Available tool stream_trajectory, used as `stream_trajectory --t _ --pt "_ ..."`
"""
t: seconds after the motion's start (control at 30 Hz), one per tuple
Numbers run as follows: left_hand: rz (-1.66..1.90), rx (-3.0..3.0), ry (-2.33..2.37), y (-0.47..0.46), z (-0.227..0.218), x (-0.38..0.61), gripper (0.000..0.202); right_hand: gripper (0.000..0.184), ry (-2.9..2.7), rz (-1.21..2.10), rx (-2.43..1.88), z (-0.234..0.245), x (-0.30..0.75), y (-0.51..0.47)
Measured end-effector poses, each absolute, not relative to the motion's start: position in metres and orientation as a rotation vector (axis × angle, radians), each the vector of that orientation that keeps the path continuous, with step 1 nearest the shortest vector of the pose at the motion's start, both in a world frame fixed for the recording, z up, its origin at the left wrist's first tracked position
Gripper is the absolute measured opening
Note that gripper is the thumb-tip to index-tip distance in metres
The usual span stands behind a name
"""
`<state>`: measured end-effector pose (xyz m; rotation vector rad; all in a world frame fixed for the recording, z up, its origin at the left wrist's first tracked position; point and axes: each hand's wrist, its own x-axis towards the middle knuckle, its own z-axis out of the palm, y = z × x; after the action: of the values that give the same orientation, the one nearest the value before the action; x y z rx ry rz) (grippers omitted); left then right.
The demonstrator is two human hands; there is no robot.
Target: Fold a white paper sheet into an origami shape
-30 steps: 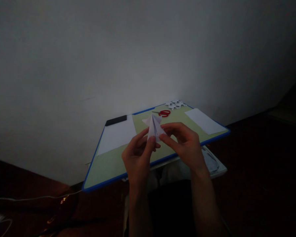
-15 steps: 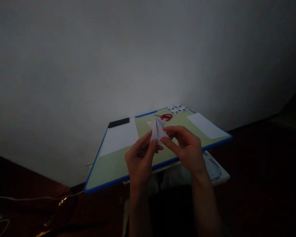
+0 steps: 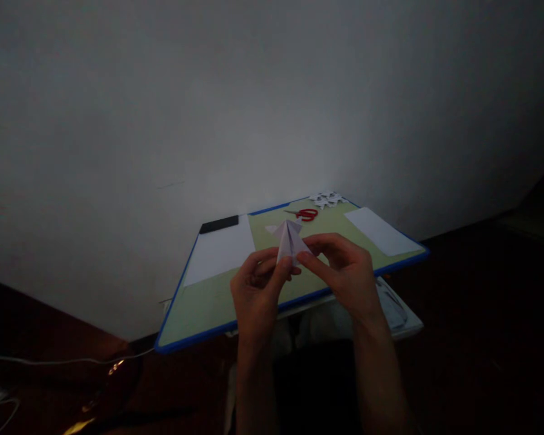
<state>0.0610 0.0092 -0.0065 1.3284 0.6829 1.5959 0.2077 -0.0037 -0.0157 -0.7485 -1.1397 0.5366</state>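
Between my two hands is a small folded white paper piece (image 3: 291, 239), held up over the near part of the table. It has a pointed top, side flaps and a crease down its middle. My left hand (image 3: 259, 284) pinches its lower left corner between thumb and fingers. At the lower right corner, my right hand (image 3: 342, 272) grips it the same way. Just beyond the paper lie red-handled scissors (image 3: 307, 214), their blades pointing left.
The pale green table (image 3: 199, 308) has a blue rim and stands against a wall. White sheets (image 3: 222, 251) lie at left under a dark flat object (image 3: 219, 224). More white paper (image 3: 381, 232) lies at right. Several folded paper pieces (image 3: 327, 200) sit at the back corner.
The paper's upper part has shifted slightly, its left flap now reaching a little farther left and lower. Both hands keep their hold on the lower corners.
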Motion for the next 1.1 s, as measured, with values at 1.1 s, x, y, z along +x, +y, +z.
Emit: stream_trajectory --t 1.1 --pt "1.466 1.671 0.843 0.002 -0.003 0.047 0.008 0.015 -1.362 0.463 -0.783 -0.017 0.213 -0.004"
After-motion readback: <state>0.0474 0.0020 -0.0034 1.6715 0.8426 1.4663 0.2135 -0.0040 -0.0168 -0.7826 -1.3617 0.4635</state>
